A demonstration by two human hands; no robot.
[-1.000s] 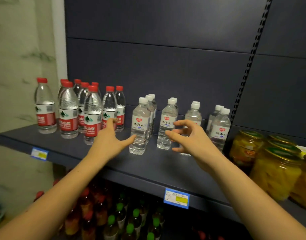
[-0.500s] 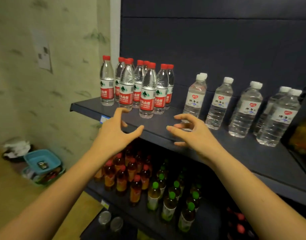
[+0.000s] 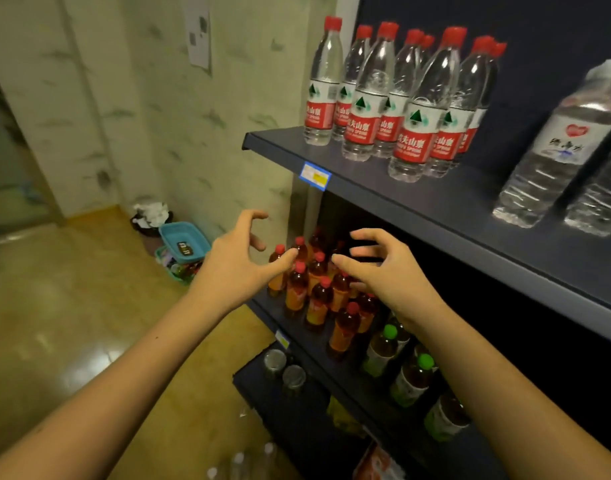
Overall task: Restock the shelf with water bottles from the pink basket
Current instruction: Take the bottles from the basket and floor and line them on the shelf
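Hovering bare in front of the lower shelf, your left grip (image 3: pixel 241 268) and right grip (image 3: pixel 383 271) are both empty, fingers spread and lightly hooked, thumbs pointing at each other with a gap between. Neither one touches the amber tea bottles (image 3: pixel 299 289) behind them. Here's what the next move turns on: the pink basket isn't in view at all, and the only loose stock I can pick out is a few pale bottle tops (image 3: pixel 240 460) at the very near edge, down on the floor side. They're blurred, so I can't swear they're water, but they seem to stand cap-up, long axis vertical. They sit well below both grips and left of the right one, roughly under your left forearm, so I'd judge the left grip the nearer; you'd drop down and back toward yourself, taking each from the side. Don't be fooled by the teal basket (image 3: pixel 184 239) far left by the wall; wrong colour. The goal is up and right: the top shelf (image 3: pixel 418 199), with the red-capped water bottles (image 3: pixel 411 109) clustered at its left end and a white-labelled water bottle (image 3: pixel 553 143) further right, bare shelf between the two.
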